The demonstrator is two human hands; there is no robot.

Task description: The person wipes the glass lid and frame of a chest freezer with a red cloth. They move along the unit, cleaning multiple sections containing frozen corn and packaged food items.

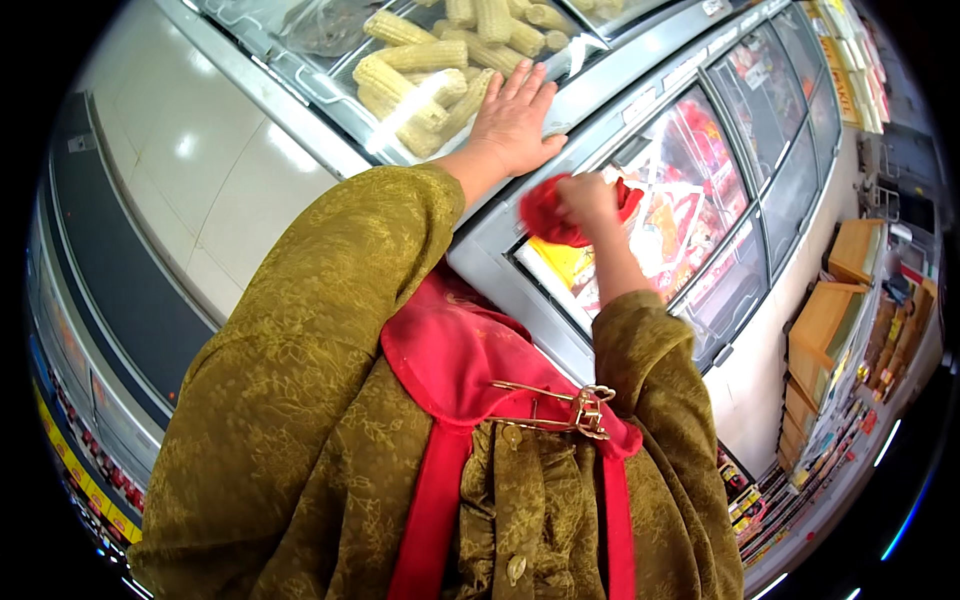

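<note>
My left hand [517, 124] lies palm down with fingers spread on the edge of a chest freezer. Its fingertips reach the glass lid [390, 146], under which several ears of corn [420, 56] are piled. In my right hand [589, 199] is a bunched red cloth [547, 214], slightly blurred. The cloth is over the glass lid of a second freezer [480, 247]; contact with the glass cannot be told. Red and yellow packages [562, 259] show through that lid, partly hidden by my right hand, forearm and glare.
The second freezer's row of framed lids [787, 172] runs to the upper right. Pale tiled floor [225, 165] and another cabinet [120, 247] are at the left. Wooden display stands [821, 322] line the right. A metal hair clip [589, 411] fastens my red apron [465, 352].
</note>
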